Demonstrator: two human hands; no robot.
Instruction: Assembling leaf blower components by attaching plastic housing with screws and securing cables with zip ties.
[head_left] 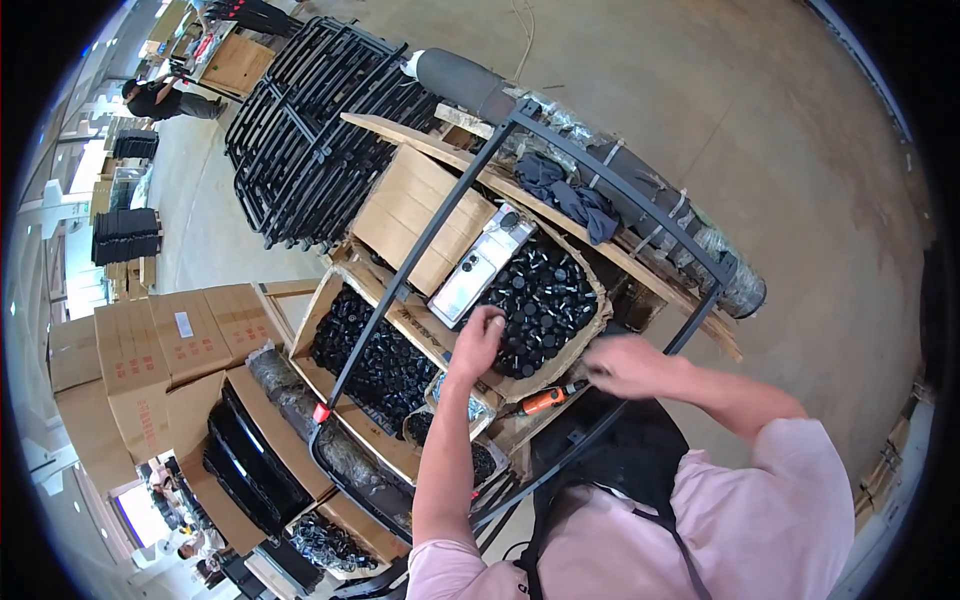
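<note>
My left hand (477, 346) is at the near left edge of an open carton (603, 305) filled with black round-headed parts with metal studs (545, 305). Its fingers look curled; whatever they may hold is hidden. My right hand (628, 366), smeared by motion, hovers off the carton's near right corner. Close to it lies an orange and black power screwdriver (545, 399). A black metal tube frame (425, 245) stands across the bench, around both arms. A silvery flat box (482, 264) rests along the carton's left side.
Left of this carton, another carton (365, 345) holds small black parts. A wooden plank (640, 265) with dark cloth (567, 195) on it and a wrapped roll (650, 185) lie beyond. Black frames (315, 130) are stacked at far left; brown cartons (150, 360) stand left. Another person (160, 100) is far off.
</note>
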